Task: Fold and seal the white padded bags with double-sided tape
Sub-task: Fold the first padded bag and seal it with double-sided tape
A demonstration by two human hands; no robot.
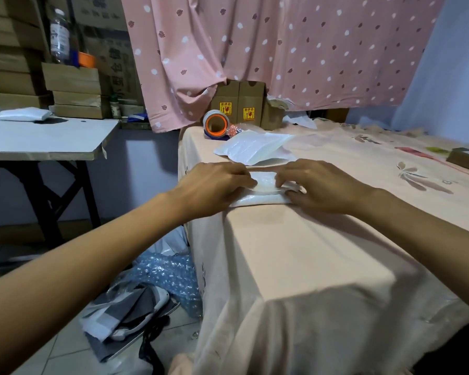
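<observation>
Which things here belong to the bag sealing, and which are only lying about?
For the job: folded padded bag held by left hand and right hand; spare padded bags; tape roll.
Lying about: labelled cardboard boxes; water bottle; bubble wrap on the floor.

The left hand (214, 186) and right hand (322, 185) cover both ends of the white padded bag (263, 182); the left thumb is out of sight, so that grip cannot be told. Print on the yellow labels (225, 109) of the far cardboard boxes (251, 94) is too small to read. The right edge cuts off a brown box (467, 158).
</observation>
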